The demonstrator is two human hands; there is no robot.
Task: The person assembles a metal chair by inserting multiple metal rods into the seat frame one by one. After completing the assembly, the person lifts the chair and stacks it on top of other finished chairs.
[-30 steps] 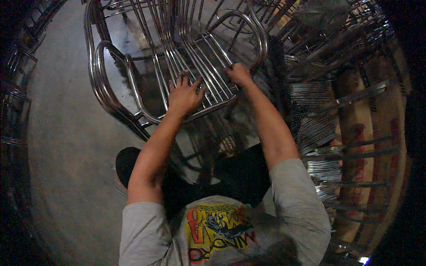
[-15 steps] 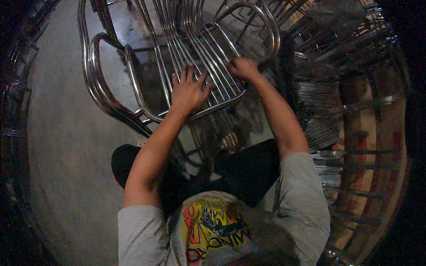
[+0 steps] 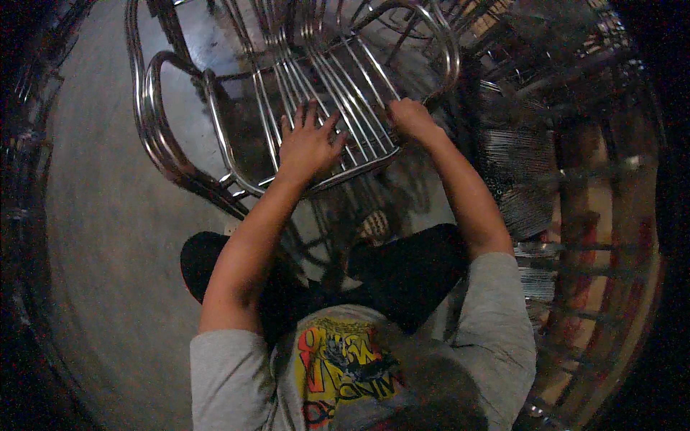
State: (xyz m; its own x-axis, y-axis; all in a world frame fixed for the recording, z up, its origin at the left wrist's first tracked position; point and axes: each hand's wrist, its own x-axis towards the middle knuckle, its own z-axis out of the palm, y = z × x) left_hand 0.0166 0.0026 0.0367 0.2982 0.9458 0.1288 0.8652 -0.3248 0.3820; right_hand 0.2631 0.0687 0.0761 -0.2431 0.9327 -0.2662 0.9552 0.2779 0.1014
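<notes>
Your right hand sits a little farther right than half a second ago, out along the right edge of the seat of the metal chair; your left hand stays spread over the slats, and the chair itself barely shifts. That chair lies straight ahead of you, front rail toward your knees, backrest bars running away. Your left fingers are wide, palm down near the chair's front, which probably steadies the seat while the other hand bears on its side; your right fingers are curled in at that side, but whether they close on the outer bar or on something small, I cannot tell, since the knuckles hide it.

Your dark-clad legs are folded just before the chair; between them and its front rail shows a pale striped shape, perhaps a foot, too dim to be sure. Right of the chair, a stack of metal rods crowds the space beside your right forearm, likely limiting that elbow; left of the chair spreads grey floor, with dark metal frames beyond.
</notes>
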